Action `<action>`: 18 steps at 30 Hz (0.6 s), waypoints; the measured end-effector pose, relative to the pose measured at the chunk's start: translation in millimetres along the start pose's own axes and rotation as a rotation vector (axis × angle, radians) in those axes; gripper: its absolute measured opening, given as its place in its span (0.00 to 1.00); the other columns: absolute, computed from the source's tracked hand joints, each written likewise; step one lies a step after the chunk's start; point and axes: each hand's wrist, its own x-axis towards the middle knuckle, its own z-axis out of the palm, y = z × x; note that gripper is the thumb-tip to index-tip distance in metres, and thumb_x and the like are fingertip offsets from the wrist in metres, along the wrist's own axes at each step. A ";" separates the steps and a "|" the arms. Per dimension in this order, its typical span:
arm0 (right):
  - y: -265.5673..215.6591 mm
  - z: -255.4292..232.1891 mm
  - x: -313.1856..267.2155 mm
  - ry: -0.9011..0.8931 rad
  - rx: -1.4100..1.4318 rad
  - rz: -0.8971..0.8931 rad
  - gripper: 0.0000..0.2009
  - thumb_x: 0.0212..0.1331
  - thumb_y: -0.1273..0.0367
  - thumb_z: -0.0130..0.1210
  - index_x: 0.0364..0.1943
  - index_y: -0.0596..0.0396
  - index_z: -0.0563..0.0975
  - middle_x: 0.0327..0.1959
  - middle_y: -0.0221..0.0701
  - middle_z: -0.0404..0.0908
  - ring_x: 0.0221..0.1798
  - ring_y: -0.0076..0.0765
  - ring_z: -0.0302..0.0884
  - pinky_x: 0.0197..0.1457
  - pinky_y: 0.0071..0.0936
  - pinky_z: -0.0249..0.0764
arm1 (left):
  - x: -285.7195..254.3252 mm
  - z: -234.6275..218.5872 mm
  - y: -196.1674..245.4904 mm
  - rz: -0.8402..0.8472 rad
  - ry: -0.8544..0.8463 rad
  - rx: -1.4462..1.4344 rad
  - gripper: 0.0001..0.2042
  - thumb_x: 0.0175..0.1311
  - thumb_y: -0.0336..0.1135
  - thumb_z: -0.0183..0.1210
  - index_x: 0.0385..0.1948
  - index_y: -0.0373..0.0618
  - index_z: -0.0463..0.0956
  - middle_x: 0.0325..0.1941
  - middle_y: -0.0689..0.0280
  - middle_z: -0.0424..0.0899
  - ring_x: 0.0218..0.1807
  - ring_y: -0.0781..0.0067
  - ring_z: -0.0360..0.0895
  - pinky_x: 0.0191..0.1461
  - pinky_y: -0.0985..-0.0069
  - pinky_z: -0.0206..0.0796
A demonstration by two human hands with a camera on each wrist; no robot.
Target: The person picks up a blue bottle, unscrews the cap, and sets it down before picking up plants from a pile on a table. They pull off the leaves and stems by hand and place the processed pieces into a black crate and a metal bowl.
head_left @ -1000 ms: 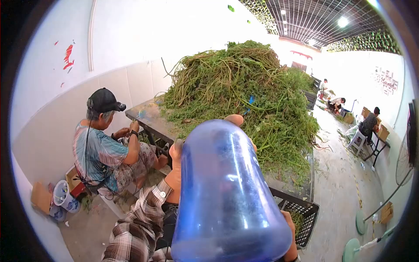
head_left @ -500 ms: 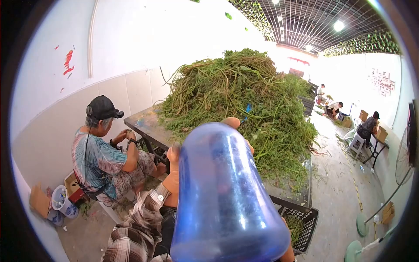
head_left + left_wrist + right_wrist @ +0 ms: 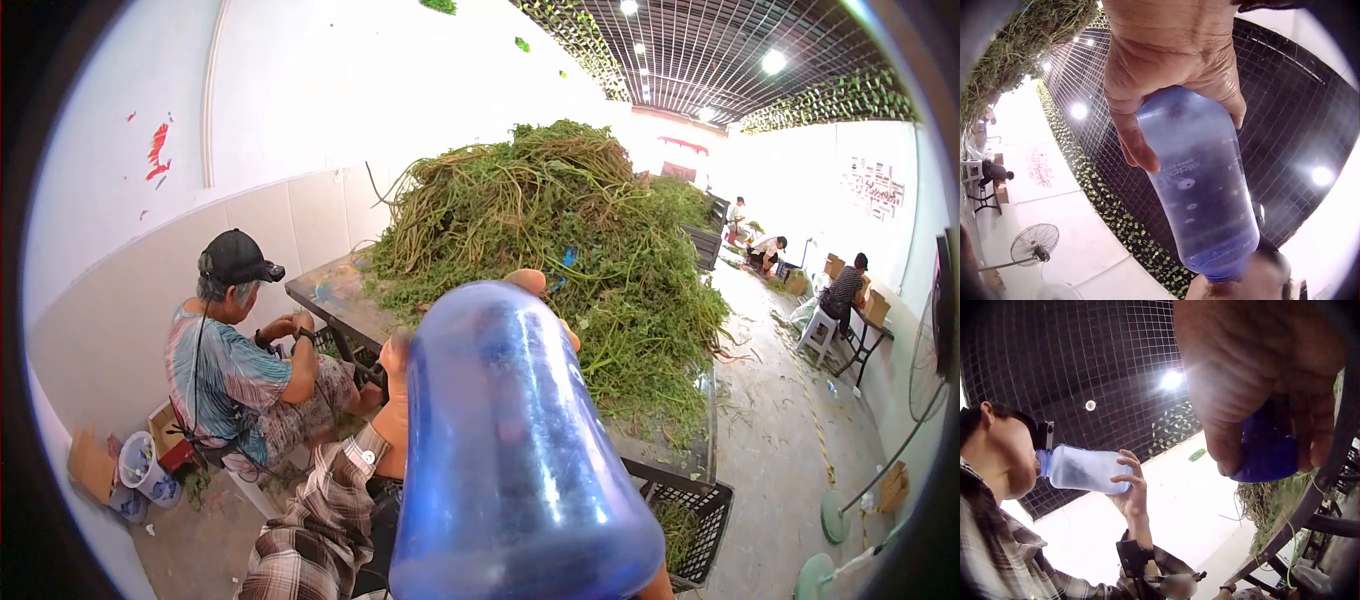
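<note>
My left hand (image 3: 397,410) (image 3: 1169,59) grips a translucent blue bottle (image 3: 525,450) (image 3: 1207,187) round its base, thumb and fingers on opposite sides. The bottle is tilted up, its mouth at the lips of the wearer, as the right wrist view shows from the side, with the bottle (image 3: 1088,470) and left hand (image 3: 1132,494). Liquid and printed marks show in it in the left wrist view. In the right wrist view my right hand (image 3: 1260,381) pinches a dark blue cap (image 3: 1264,459); the head view shows only part of that hand (image 3: 658,585), low behind the bottle.
A table (image 3: 340,300) bears a large heap of green stems (image 3: 540,220). Beneath its near edge is a black crate (image 3: 705,530) with greens. A person in a cap (image 3: 235,360) sits at the left; others sit far right. Fans stand along the right wall.
The head view has tilted up slightly, so the heap appears lower. Less of my right hand shows beside the bottle. My left hand's grip on the bottle is unchanged.
</note>
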 end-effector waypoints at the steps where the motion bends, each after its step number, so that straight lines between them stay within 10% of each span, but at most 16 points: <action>1: -1.1 0.4 0.3 0.003 -0.013 -0.031 0.21 0.42 0.75 0.59 0.45 0.56 0.70 0.36 0.32 0.72 0.34 0.27 0.70 0.36 0.22 0.70 | 0.7 -0.3 0.9 -0.001 0.004 -0.008 0.41 0.49 0.47 0.64 0.63 0.51 0.49 0.59 0.38 0.54 0.53 0.29 0.64 0.46 0.41 0.70; 18: -3.4 3.5 2.5 -0.022 -0.012 -0.008 0.20 0.43 0.75 0.59 0.45 0.56 0.70 0.36 0.31 0.72 0.37 0.28 0.69 0.41 0.23 0.69 | 5.6 -14.2 3.8 -0.003 -0.122 0.042 0.42 0.49 0.52 0.62 0.64 0.52 0.47 0.59 0.38 0.55 0.52 0.29 0.65 0.46 0.40 0.69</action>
